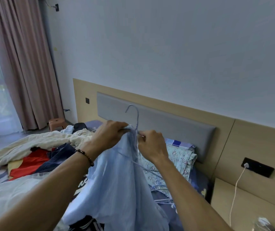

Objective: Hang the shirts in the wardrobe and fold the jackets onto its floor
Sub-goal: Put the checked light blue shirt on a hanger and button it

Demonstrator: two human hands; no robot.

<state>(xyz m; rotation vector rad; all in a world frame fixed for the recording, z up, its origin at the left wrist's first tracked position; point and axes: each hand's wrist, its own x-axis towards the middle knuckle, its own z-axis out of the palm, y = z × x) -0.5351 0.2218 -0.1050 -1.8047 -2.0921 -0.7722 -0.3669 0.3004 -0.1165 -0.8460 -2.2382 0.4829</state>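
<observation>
A pale blue shirt hangs bunched at lower centre, its collar gathered round a blue wire hanger.

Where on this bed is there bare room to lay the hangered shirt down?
Little: bare sheet shows only between the floral fabric and the nightstand. Left is piled clothes; spare hangers crowd the middle.

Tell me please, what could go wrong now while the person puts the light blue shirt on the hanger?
1. Both hands, left hand and right hand, bunch the light blue shirt at the neck of the hanger; the collar may sit crooked or slip off one side.
2. The shirt's hem trails over the spare hangers on the bed and might snag them when lifted.
</observation>
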